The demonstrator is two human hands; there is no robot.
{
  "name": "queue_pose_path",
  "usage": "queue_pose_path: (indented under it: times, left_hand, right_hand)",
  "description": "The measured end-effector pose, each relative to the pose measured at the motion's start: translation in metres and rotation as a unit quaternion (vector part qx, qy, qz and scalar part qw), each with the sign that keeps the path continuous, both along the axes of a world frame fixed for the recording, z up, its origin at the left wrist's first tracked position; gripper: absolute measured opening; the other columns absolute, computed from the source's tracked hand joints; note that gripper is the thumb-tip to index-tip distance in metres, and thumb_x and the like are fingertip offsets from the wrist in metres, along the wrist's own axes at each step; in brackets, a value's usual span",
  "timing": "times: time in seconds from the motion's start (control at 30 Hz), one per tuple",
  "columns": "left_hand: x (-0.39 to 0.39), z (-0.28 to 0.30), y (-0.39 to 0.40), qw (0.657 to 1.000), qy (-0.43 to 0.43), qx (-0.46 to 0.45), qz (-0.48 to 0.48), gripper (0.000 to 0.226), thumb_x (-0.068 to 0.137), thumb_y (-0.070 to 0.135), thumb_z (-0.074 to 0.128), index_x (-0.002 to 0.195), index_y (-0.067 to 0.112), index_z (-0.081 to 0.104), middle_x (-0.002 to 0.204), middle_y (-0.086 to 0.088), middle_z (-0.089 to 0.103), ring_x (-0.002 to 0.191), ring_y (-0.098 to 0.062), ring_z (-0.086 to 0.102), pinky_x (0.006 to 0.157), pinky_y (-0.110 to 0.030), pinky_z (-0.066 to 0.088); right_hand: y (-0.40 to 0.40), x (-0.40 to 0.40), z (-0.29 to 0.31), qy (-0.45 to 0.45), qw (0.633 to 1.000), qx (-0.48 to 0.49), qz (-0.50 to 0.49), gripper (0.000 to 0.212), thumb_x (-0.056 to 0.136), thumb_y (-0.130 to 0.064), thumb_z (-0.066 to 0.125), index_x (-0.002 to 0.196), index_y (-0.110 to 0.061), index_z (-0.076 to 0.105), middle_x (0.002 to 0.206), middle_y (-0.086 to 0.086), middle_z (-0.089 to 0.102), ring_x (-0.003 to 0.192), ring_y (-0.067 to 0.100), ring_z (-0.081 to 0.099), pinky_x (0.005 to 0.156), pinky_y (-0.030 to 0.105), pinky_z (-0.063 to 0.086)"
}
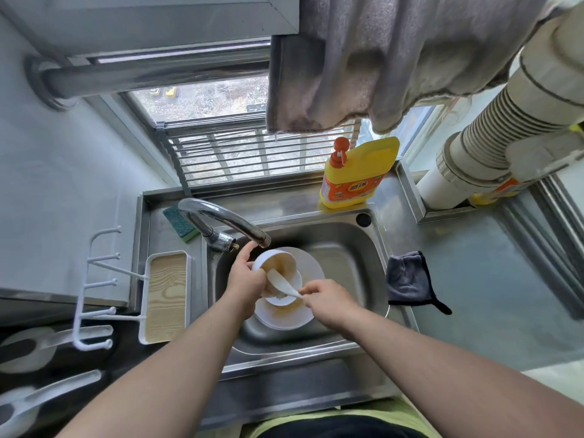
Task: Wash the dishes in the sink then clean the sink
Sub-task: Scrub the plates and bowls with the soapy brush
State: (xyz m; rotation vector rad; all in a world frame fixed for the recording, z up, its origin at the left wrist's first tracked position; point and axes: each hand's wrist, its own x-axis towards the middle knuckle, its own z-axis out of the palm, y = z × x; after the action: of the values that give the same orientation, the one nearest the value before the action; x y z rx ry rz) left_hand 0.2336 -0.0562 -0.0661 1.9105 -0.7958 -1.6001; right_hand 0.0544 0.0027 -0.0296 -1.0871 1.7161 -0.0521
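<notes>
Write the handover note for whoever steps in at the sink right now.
Left hand grips the rim of the dirty white bowl, held tilted over the sink.
Right hand pinches the handle of the white spoon, whose head is in the bowl.
Below them a soiled white plate lies in the basin.
No water shows at the faucet.
Sponge and detergent bottle sit unused on the ledge.
Done: nothing looks clean yet.
Left: wash everything, then the sink.

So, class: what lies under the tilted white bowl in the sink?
A second white bowl sits beneath the tilted bowl, standing on a stained white plate. The bowls, white spoon and left hand cover the plate's centre and the sink floor below.
</notes>
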Motion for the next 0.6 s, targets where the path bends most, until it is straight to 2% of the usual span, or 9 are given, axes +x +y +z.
queue_pose_path:
  times: [0.07,0.1,0.17,0.23,0.33,0.4,0.47,0.53,0.6]
  left_hand:
    - [0.002,-0.003,0.002,1.000,-0.009,0.003,-0.004,0.060,0.084,-0.012,0.056,0.122,0.034,0.056,0.115,-0.013,0.066,0.104,-0.034,0.067,0.081,-0.056,0.064]
    - [0.003,-0.004,0.004,1.000,0.003,0.009,-0.005,0.060,0.082,-0.016,0.057,0.117,0.033,0.059,0.116,-0.013,0.067,0.105,-0.034,0.067,0.083,-0.057,0.063]
    - [0.002,-0.006,0.006,1.000,0.029,0.009,0.000,0.068,0.078,-0.022,0.055,0.115,0.035,0.061,0.117,-0.016,0.068,0.106,-0.035,0.067,0.088,-0.057,0.062]
    - [-0.002,-0.006,0.006,0.998,0.062,0.008,0.020,0.073,0.080,-0.025,0.050,0.120,0.035,0.060,0.120,-0.015,0.066,0.109,-0.035,0.066,0.092,-0.058,0.061]
    - [-0.005,-0.006,0.004,0.991,0.110,0.015,0.069,0.072,0.087,-0.025,0.047,0.130,0.032,0.057,0.124,-0.011,0.065,0.109,-0.037,0.065,0.079,-0.057,0.063]
    - [-0.003,-0.008,0.003,0.991,0.110,0.008,0.071,0.073,0.086,-0.025,0.053,0.126,0.035,0.061,0.130,-0.013,0.064,0.111,-0.041,0.065,0.068,-0.051,0.063]
    - [0.000,-0.008,0.004,0.992,0.105,0.002,0.069,0.073,0.085,-0.025,0.058,0.125,0.035,0.063,0.130,-0.011,0.064,0.111,-0.038,0.065,0.067,-0.048,0.062]
    - [-0.002,-0.003,0.004,0.994,0.103,0.001,0.047,0.070,0.086,-0.024,0.057,0.129,0.030,0.064,0.124,-0.006,0.066,0.107,-0.031,0.066,0.072,-0.051,0.064]
    - [-0.004,-0.001,0.004,0.994,0.112,-0.011,0.018,0.075,0.082,-0.028,0.050,0.127,0.030,0.067,0.111,-0.005,0.071,0.100,-0.028,0.070,0.079,-0.051,0.064]
  right_hand:
    - [-0.007,-0.007,0.007,0.025,0.999,-0.012,0.018,0.028,0.095,-0.032,0.055,0.115,-0.038,0.074,0.117,-0.011,0.072,0.111,0.021,0.065,0.090,0.034,0.053]
    - [-0.011,-0.010,0.012,0.068,0.996,-0.032,0.057,0.031,0.096,-0.035,0.052,0.120,-0.041,0.071,0.118,-0.011,0.071,0.110,0.022,0.066,0.084,0.033,0.052]
    - [-0.019,-0.012,0.021,0.161,0.973,-0.090,0.142,0.035,0.100,-0.038,0.044,0.127,-0.045,0.065,0.117,-0.006,0.071,0.104,0.027,0.066,0.074,0.034,0.049]
    - [-0.018,-0.004,0.021,0.176,0.966,-0.109,0.158,0.035,0.103,-0.036,0.038,0.128,-0.043,0.062,0.115,0.001,0.071,0.099,0.031,0.065,0.070,0.036,0.047]
    - [-0.008,0.012,0.009,0.035,0.998,-0.030,0.049,0.028,0.104,-0.032,0.046,0.122,-0.033,0.068,0.114,0.000,0.070,0.102,0.026,0.064,0.078,0.034,0.048]
    - [-0.004,0.009,0.006,-0.031,0.999,0.002,-0.008,0.023,0.102,-0.028,0.054,0.114,-0.028,0.072,0.110,-0.002,0.070,0.098,0.021,0.062,0.082,0.033,0.049]
    - [-0.007,-0.004,0.011,0.031,0.996,-0.034,0.075,0.026,0.102,-0.032,0.050,0.118,-0.035,0.070,0.111,-0.003,0.071,0.097,0.022,0.064,0.077,0.034,0.050]
    - [-0.011,-0.014,0.015,0.179,0.959,-0.087,0.204,0.031,0.103,-0.031,0.041,0.123,-0.044,0.061,0.108,0.001,0.070,0.089,0.029,0.062,0.068,0.036,0.045]
    - [-0.009,-0.010,0.016,0.209,0.944,-0.110,0.229,0.032,0.104,-0.029,0.038,0.125,-0.043,0.057,0.107,0.004,0.069,0.084,0.031,0.058,0.067,0.035,0.043]
